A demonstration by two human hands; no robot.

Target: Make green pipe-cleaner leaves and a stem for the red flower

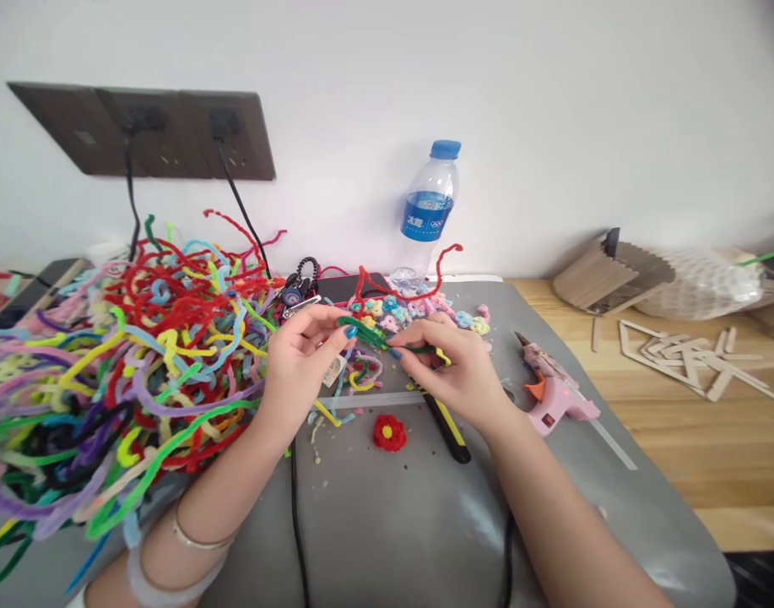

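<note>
A dark green pipe cleaner [365, 333] stretches between my two hands above the grey mat. My left hand [304, 359] pinches its bent left end between thumb and fingers. On the other side my right hand [446, 359] is closed on the right part, with fingertips near its middle. Below them lies a red pipe-cleaner flower [390, 433] with a yellow centre. A black and yellow utility knife [448, 426] rests partly under my right hand. Behind the hands sits a cluster of small pastel flowers [392, 312], partly hidden.
A large tangle of coloured pipe cleaners [171, 355] covers the left side. At right lies a pink glue gun [557, 388] with a glue stick. A water bottle [430, 211] leans at the wall. Wooden sticks [690, 359] are on the wooden table [665, 431]. Black cables [296, 523] cross the mat.
</note>
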